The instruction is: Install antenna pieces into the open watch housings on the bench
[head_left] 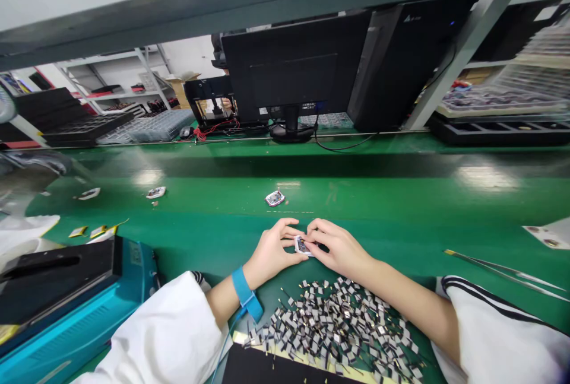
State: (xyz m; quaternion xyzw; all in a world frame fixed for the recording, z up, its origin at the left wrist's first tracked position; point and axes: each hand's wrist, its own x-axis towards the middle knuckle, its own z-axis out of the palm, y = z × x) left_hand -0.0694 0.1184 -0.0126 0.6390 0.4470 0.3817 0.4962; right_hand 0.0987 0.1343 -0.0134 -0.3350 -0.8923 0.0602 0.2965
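Between my two hands is a small white-edged circuit piece point(302, 246), low over the green bench. My left hand point(276, 247), with a blue strap point(244, 295) around its wrist, grips the piece from the left between thumb and fingers. From the right, my right hand point(335, 246) has its thumb and fingertips pressed on the same piece; whether they also pinch something smaller is hidden. Just below my hands lies a loose pile of small grey-and-black parts with short leads point(338, 327). A similar circuit piece point(275, 198) rests on the bench beyond my hands.
Tweezers point(503, 268) lie at the right. A blue-and-black machine point(129, 277) stands at the left, near yellow-edged parts point(98, 231) and more circuit pieces point(155, 192). A monitor point(296, 69) and stacked trays point(503, 102) stand at the back.
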